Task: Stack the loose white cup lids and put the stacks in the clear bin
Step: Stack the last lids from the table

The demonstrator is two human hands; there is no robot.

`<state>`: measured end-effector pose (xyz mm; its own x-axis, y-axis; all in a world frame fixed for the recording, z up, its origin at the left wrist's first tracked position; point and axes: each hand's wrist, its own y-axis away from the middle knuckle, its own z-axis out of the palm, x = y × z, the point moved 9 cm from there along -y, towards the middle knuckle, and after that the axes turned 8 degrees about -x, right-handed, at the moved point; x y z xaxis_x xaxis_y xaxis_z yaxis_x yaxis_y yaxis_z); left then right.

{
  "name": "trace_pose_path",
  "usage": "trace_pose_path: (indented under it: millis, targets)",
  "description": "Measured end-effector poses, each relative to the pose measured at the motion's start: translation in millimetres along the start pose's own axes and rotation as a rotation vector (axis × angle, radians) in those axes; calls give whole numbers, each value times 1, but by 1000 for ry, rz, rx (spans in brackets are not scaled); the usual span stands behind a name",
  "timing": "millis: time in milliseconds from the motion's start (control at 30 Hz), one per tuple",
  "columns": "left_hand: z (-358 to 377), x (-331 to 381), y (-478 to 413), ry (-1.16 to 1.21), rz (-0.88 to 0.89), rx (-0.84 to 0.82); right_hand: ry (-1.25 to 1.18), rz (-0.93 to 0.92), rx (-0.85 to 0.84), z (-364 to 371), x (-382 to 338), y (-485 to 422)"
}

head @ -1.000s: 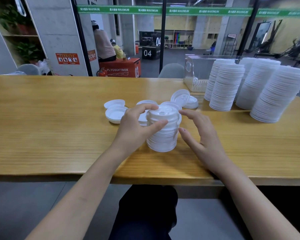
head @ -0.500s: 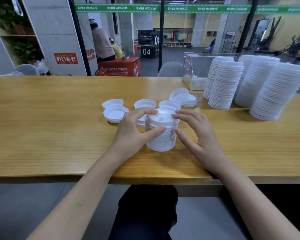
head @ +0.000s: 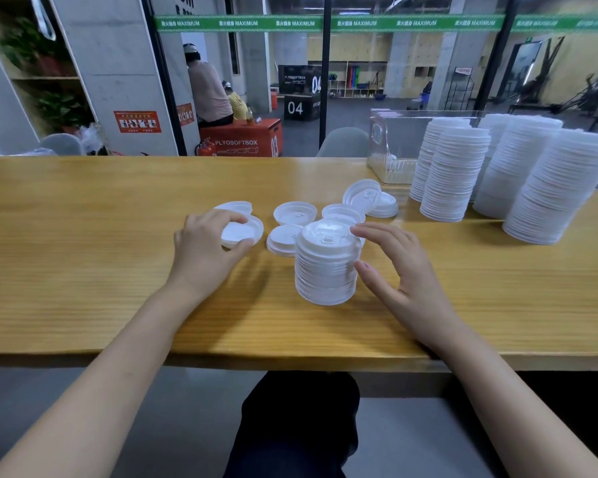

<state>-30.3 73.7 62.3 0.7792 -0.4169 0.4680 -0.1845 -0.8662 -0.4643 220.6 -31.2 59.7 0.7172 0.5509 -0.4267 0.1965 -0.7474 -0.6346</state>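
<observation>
Left hand grip: the left hand [head: 208,251], centre-left of the frame, curls its fingers and thumb narrowly round a loose white plastic cup lid [head: 243,233] that lies on the light wooden table [head: 83,243].
Right hand grip: the right hand [head: 403,274] is spread wide and holds nothing. Its thumb and fingertips are right against the short stack of white lids [head: 325,270]; actual contact cannot be told.
Short stack: stands upright at centre, between the two hands.
Other loose lids [head: 295,212]: scattered just behind the short stack, one tilted up against another.
Clear plastic bin [head: 390,146]: upper right on the table; its contents cannot be told.
Tall stacks of white lids [head: 454,177]: four stand on the table in front of the bin.
</observation>
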Motion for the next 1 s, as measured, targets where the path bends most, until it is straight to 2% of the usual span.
trace_pose_path:
  millis: [167,333,400,467,533,600,633,700,767,833,1000]
  targets:
    - [19,-9,-12,-243,29,-142,7,6,-4,1,0,0]
    - [20,-6,-15,-167,83,-123,-12,27,-19,2,2,0]
    - [12,-2,-14,25,68,-83,-9,30,-22,3,3,0]
    - [2,-1,-11,413,9,-53,-3,34,-24,3,3,0]
    - [0,-7,-7,767,-126,-51,0,43,-29,4,4,0]
    - [8,-19,-4,900,-278,-85,0,50,-31,4,4,0]
    - [11,-26,-2,884,-327,-97,3,54,-29,3,4,0]
    - [9,-37,1,696,-343,-72,21,55,-21,2,3,1]
    - [4,-40,3,451,-285,-48,42,51,-14,1,2,1]
    - [2,-38,6,323,-238,-63,55,41,-10,1,0,1]
    - [18,-30,17,201,-185,-322,57,30,-10,1,0,1]
